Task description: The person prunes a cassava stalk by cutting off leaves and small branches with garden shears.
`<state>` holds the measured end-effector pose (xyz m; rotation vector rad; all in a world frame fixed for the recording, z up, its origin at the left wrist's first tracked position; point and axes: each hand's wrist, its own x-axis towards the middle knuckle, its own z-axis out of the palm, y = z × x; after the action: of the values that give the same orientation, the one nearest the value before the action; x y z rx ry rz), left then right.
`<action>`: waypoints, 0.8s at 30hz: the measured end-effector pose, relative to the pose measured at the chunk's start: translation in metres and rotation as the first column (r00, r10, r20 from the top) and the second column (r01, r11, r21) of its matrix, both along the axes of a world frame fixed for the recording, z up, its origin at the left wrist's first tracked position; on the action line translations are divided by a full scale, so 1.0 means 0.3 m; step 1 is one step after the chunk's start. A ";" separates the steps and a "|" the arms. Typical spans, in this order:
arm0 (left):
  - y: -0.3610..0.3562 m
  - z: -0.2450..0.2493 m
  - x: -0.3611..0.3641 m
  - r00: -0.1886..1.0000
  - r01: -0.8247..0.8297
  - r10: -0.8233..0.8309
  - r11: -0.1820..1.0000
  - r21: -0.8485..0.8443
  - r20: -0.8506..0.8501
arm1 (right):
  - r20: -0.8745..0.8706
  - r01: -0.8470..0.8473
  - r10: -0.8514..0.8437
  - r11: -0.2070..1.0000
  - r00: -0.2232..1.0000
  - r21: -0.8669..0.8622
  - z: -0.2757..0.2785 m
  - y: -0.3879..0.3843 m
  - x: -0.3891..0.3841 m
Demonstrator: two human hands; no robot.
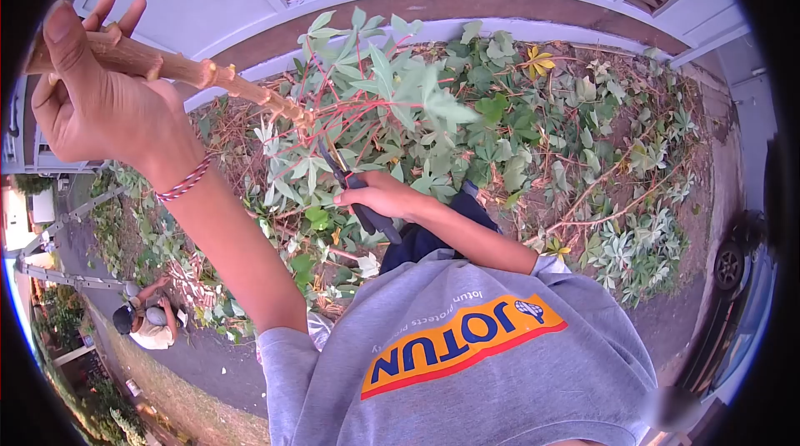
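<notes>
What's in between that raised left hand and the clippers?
A knobbly stem: in the head view it slants down from the left hand toward the clippers, with red stalks sprouting at its lower end.

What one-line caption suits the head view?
Left hand holds a knobbly cassava stem; right hand holds pruning shears near its red leaf stalks.
</notes>
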<state>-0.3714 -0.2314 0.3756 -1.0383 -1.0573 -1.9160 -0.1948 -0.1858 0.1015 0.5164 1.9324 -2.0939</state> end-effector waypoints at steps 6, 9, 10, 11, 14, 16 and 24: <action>-0.071 0.065 -0.003 0.998 -0.055 0.059 0.994 -0.096 0.037 | 0.148 0.040 -0.040 0.999 0.988 0.004 -0.176 -0.046 -0.080; -0.218 0.096 -0.090 0.973 0.101 -0.079 0.990 -0.096 0.215 | 0.174 0.022 -0.028 0.999 0.984 0.036 -0.156 -0.035 -0.095; -0.151 0.117 -0.029 0.982 -0.175 0.176 0.984 -0.028 0.063 | 0.169 -0.028 0.008 0.993 0.986 0.117 -0.111 -0.027 -0.097; -0.168 0.119 -0.032 0.983 -0.170 0.172 0.985 -0.037 0.062 | 0.164 -0.075 0.043 0.977 0.986 0.198 -0.089 -0.025 -0.103; -0.282 0.145 -0.060 0.997 -0.064 0.067 0.996 -0.070 0.038 | 0.114 -0.084 0.060 0.971 0.992 0.222 -0.155 -0.074 -0.134; -0.328 0.157 -0.068 0.990 -0.091 0.092 0.996 -0.019 0.103 | 0.109 -0.090 0.072 0.981 0.991 0.173 -0.139 -0.081 -0.135; -0.496 0.271 -0.095 0.970 -0.202 0.181 0.972 0.123 0.162 | 0.053 -0.138 0.128 0.931 0.990 0.337 -0.017 -0.069 -0.138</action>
<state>-0.3998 -0.3801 0.4569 -0.6970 -1.0495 -1.9015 -0.2362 -0.2064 0.0965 0.4629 2.2569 -1.6672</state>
